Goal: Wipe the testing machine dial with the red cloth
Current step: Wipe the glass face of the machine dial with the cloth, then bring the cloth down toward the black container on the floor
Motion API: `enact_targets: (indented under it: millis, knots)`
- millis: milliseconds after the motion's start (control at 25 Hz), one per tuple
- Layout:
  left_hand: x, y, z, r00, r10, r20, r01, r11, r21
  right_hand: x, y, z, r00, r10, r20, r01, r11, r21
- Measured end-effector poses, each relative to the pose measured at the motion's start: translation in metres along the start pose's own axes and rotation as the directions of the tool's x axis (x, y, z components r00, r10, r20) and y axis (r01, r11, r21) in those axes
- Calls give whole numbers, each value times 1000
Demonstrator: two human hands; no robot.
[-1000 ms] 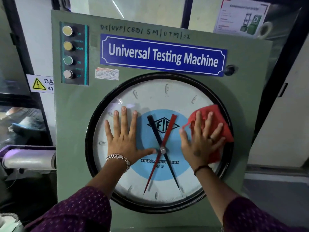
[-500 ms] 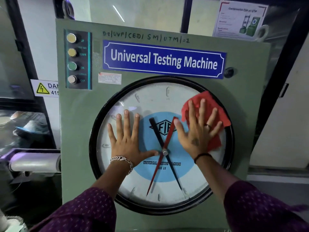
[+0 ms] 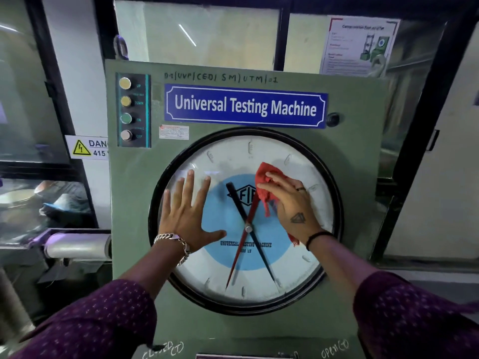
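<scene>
The round dial (image 3: 259, 286) has a black rim, a white face, a blue centre, and black and red needles. It sits in the green front panel of the testing machine (image 3: 134, 229). My left hand (image 3: 188, 216) lies flat on the left half of the glass, fingers spread. My right hand (image 3: 290, 203) presses a bunched red cloth (image 3: 264, 177) against the glass, above and to the right of the needle hub. Part of the cloth is hidden under my palm, and a scrap shows below my wrist.
A strip of several push buttons (image 3: 126, 110) runs down the panel's upper left. A blue nameplate (image 3: 245, 106) sits above the dial. A yellow danger sign (image 3: 85, 147) and a metal cylinder (image 3: 77, 246) are to the left. Glass partitions stand behind.
My right hand has slid the cloth left and up from the dial's right edge towards the centre, and the cloth has bunched up. My left hand has stayed flat on the glass.
</scene>
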State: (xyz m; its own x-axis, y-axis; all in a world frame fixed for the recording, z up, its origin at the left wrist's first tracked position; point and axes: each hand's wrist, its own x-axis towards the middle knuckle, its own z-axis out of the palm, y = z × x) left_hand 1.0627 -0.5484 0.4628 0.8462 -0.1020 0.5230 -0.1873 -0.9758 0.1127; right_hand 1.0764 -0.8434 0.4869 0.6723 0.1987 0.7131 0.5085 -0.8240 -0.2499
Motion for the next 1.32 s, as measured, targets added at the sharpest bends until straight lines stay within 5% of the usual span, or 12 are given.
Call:
enact_targets:
  millis: [240, 680, 1040, 1320]
  knots:
    - [-73, -4, -79, 1000, -16, -19, 18, 995, 96, -29, -59, -25, 995, -97, 18, 92, 976, 197]
    - [-238, -60, -181, 962, -271, -45, 273, 926, 260, -89, -229, 12, 924, -368, 109, 283, 845, 453]
    - [-393, -170, -216, 857, -507, -90, 513, 822, 247, -148, -400, 97, 826, -495, 269, 250, 750, 613]
    - [-527, -244, -207, 757, -652, 50, 626, 745, 233, -236, -512, 173, 717, -541, 439, 160, 741, 652]
